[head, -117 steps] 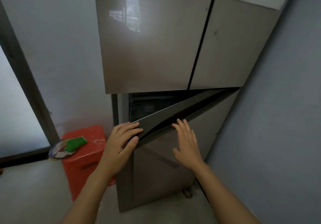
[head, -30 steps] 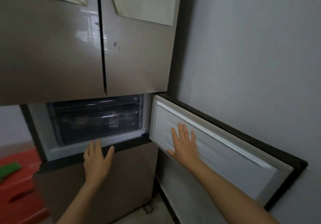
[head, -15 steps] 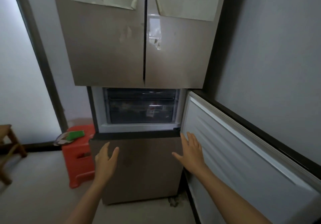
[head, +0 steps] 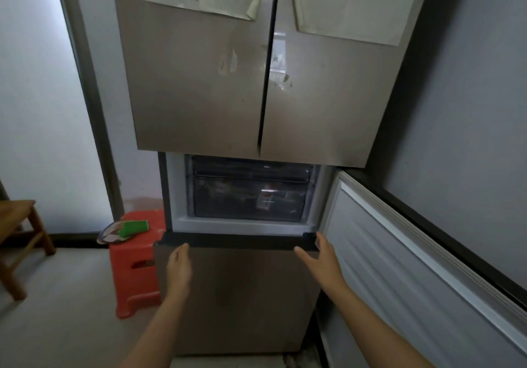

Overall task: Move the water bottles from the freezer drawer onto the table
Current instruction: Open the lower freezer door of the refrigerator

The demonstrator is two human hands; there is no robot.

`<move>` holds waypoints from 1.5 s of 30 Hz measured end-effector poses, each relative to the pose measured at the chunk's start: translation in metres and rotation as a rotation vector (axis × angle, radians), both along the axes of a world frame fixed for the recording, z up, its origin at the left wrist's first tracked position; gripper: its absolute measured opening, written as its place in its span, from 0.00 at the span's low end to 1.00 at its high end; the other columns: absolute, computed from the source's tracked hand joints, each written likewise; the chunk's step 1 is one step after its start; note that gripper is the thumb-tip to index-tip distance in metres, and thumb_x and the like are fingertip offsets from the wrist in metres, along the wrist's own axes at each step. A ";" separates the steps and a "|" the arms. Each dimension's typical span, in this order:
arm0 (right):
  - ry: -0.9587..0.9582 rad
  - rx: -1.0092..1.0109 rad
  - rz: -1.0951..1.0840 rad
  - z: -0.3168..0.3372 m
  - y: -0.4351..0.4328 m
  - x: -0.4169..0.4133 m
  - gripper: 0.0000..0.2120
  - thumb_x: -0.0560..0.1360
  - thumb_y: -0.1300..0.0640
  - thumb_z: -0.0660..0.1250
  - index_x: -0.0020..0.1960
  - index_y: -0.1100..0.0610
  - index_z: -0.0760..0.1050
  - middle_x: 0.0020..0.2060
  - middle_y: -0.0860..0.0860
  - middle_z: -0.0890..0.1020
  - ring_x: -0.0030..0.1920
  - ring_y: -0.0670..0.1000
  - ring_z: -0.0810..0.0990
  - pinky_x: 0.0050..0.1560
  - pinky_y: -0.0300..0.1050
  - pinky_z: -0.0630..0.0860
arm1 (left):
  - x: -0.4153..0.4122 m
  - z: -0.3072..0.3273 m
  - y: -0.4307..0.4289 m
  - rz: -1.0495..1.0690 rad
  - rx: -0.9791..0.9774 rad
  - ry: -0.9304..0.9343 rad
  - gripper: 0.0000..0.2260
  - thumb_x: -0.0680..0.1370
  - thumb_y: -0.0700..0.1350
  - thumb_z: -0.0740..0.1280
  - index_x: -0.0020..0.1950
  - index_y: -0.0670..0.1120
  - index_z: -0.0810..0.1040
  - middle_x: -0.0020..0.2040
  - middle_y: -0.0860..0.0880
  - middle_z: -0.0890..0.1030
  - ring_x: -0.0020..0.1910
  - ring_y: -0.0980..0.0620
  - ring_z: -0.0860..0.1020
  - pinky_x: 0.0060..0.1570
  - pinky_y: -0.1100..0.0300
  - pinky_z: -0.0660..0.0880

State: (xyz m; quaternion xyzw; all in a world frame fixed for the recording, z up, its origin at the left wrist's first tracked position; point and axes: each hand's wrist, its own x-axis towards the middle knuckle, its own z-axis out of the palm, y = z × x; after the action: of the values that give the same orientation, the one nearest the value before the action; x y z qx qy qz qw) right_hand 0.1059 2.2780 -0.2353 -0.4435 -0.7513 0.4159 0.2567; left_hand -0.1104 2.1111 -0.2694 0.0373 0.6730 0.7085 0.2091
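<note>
The freezer door [head: 422,270] is swung wide to the right so the dark freezer drawer [head: 248,196] can be reached. The water bottles must be inside it, but they are too dim to pick out. The left hand [head: 179,267] and right hand [head: 322,259] reach forward below the drawer, fingers spread, holding nothing.

The dark, see-through plastic freezer drawer [head: 248,196] sits pushed in within the white-framed compartment under the two upper doors, its front closed and level. Through its tinted front only dim shapes and a small red-and-white label show; whether these are water bottles cannot be told.
</note>
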 end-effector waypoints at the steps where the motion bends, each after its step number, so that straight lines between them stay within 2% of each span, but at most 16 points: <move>1: 0.009 -0.008 0.000 -0.001 0.007 -0.007 0.40 0.71 0.45 0.69 0.75 0.53 0.52 0.73 0.55 0.60 0.72 0.54 0.61 0.70 0.55 0.63 | -0.006 -0.002 0.008 0.000 0.007 -0.014 0.18 0.80 0.49 0.56 0.67 0.41 0.68 0.66 0.40 0.71 0.64 0.41 0.69 0.66 0.41 0.65; 5: 0.023 -0.030 -0.007 0.001 0.041 -0.042 0.38 0.72 0.48 0.69 0.74 0.54 0.53 0.72 0.55 0.61 0.70 0.55 0.63 0.68 0.49 0.62 | -0.041 -0.004 0.053 -0.017 0.034 -0.071 0.18 0.81 0.47 0.55 0.67 0.39 0.67 0.65 0.39 0.71 0.63 0.41 0.70 0.65 0.44 0.66; 9: -0.002 -0.062 -0.019 -0.003 0.066 -0.076 0.36 0.73 0.49 0.68 0.74 0.56 0.53 0.72 0.55 0.61 0.70 0.55 0.63 0.67 0.46 0.62 | -0.067 -0.003 0.088 -0.050 0.142 -0.191 0.17 0.81 0.46 0.55 0.67 0.39 0.67 0.61 0.41 0.72 0.57 0.43 0.72 0.54 0.51 0.67; 12: 0.006 -0.116 -0.047 -0.006 0.084 -0.107 0.36 0.74 0.50 0.67 0.74 0.58 0.51 0.73 0.57 0.60 0.71 0.55 0.62 0.69 0.48 0.60 | -0.092 -0.003 0.107 -0.101 0.216 -0.317 0.20 0.81 0.49 0.56 0.70 0.42 0.64 0.68 0.41 0.69 0.65 0.41 0.68 0.61 0.48 0.66; 20: 0.129 -0.451 -0.146 -0.031 0.108 -0.162 0.35 0.74 0.44 0.64 0.74 0.55 0.54 0.71 0.57 0.63 0.68 0.57 0.66 0.66 0.52 0.66 | -0.138 -0.009 0.142 -0.120 0.594 -0.826 0.23 0.76 0.54 0.62 0.68 0.44 0.67 0.71 0.40 0.66 0.71 0.42 0.62 0.69 0.47 0.57; 24: 0.267 -0.661 -0.189 -0.033 0.137 -0.176 0.31 0.73 0.43 0.64 0.70 0.56 0.62 0.58 0.55 0.74 0.56 0.53 0.74 0.58 0.50 0.70 | -0.147 -0.014 0.163 -0.092 0.712 -0.878 0.27 0.76 0.55 0.61 0.71 0.45 0.63 0.73 0.41 0.62 0.73 0.42 0.59 0.70 0.46 0.55; 27: 0.446 -0.848 -0.230 -0.030 0.163 -0.188 0.32 0.74 0.44 0.64 0.72 0.57 0.60 0.65 0.60 0.71 0.62 0.56 0.72 0.62 0.52 0.69 | -0.156 -0.012 0.180 -0.064 0.788 -0.896 0.30 0.77 0.58 0.57 0.74 0.43 0.57 0.74 0.40 0.59 0.73 0.42 0.57 0.71 0.45 0.52; 31: 0.565 -1.018 -0.270 -0.029 0.196 -0.207 0.30 0.75 0.47 0.64 0.70 0.60 0.61 0.67 0.62 0.69 0.66 0.61 0.70 0.67 0.54 0.65 | -0.168 -0.008 0.203 -0.020 0.829 -0.894 0.29 0.75 0.62 0.55 0.69 0.45 0.65 0.68 0.42 0.70 0.68 0.42 0.66 0.70 0.44 0.56; 33: 0.601 -1.051 -0.288 -0.030 0.205 -0.217 0.23 0.76 0.49 0.63 0.66 0.60 0.65 0.62 0.63 0.73 0.58 0.62 0.74 0.60 0.52 0.71 | -0.177 -0.005 0.214 -0.019 0.850 -0.878 0.26 0.75 0.62 0.57 0.62 0.43 0.70 0.60 0.40 0.74 0.60 0.40 0.72 0.64 0.43 0.64; 35: 0.696 -1.089 -0.293 -0.030 0.214 -0.226 0.20 0.78 0.53 0.61 0.66 0.60 0.65 0.49 0.63 0.77 0.44 0.61 0.76 0.39 0.45 0.80 | -0.187 -0.001 0.223 0.012 0.842 -0.855 0.26 0.76 0.62 0.56 0.57 0.41 0.72 0.53 0.39 0.75 0.53 0.40 0.74 0.54 0.45 0.70; 36: 0.737 -1.103 -0.296 -0.029 0.219 -0.230 0.21 0.78 0.54 0.60 0.68 0.60 0.64 0.47 0.64 0.77 0.40 0.60 0.75 0.28 0.43 0.78 | -0.191 0.000 0.227 0.022 0.825 -0.834 0.27 0.76 0.62 0.55 0.61 0.41 0.71 0.55 0.39 0.74 0.56 0.40 0.74 0.53 0.45 0.69; 37: 0.764 -1.111 -0.289 -0.029 0.225 -0.234 0.21 0.79 0.54 0.59 0.69 0.60 0.63 0.51 0.65 0.76 0.40 0.60 0.75 0.25 0.43 0.77 | -0.194 0.000 0.230 0.030 0.815 -0.821 0.29 0.77 0.62 0.54 0.65 0.41 0.68 0.58 0.38 0.73 0.61 0.40 0.72 0.55 0.46 0.68; 39: 0.795 -1.130 -0.242 -0.028 0.233 -0.241 0.20 0.80 0.52 0.57 0.68 0.61 0.63 0.64 0.66 0.71 0.51 0.65 0.75 0.39 0.46 0.79 | -0.200 -0.001 0.234 0.043 0.828 -0.822 0.31 0.77 0.62 0.53 0.71 0.41 0.63 0.66 0.38 0.69 0.67 0.41 0.68 0.57 0.48 0.67; 41: 0.827 -1.165 -0.217 -0.028 0.239 -0.244 0.16 0.80 0.53 0.55 0.64 0.60 0.66 0.68 0.64 0.67 0.61 0.64 0.72 0.60 0.52 0.70 | -0.201 -0.004 0.236 0.054 0.844 -0.826 0.31 0.77 0.62 0.54 0.71 0.41 0.63 0.69 0.40 0.68 0.67 0.42 0.68 0.56 0.50 0.67; 43: 0.873 -1.204 -0.211 -0.030 0.241 -0.245 0.10 0.80 0.53 0.56 0.56 0.58 0.70 0.69 0.63 0.67 0.64 0.62 0.70 0.65 0.53 0.65 | -0.200 -0.008 0.236 0.065 0.839 -0.817 0.30 0.77 0.62 0.53 0.70 0.42 0.64 0.69 0.42 0.69 0.64 0.42 0.71 0.53 0.50 0.69; 45: 0.879 -1.223 -0.207 -0.034 0.240 -0.243 0.10 0.79 0.54 0.57 0.53 0.58 0.72 0.68 0.62 0.68 0.67 0.61 0.68 0.62 0.51 0.66 | -0.199 -0.012 0.235 0.058 0.817 -0.801 0.29 0.77 0.63 0.51 0.70 0.44 0.65 0.68 0.43 0.71 0.63 0.43 0.71 0.50 0.50 0.70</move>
State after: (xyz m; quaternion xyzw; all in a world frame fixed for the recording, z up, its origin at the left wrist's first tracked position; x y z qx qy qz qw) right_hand -0.1367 2.5180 -0.2692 -0.3683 -0.1702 0.8705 0.2787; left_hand -0.3098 2.3458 -0.2814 -0.1749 0.2133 0.8755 0.3968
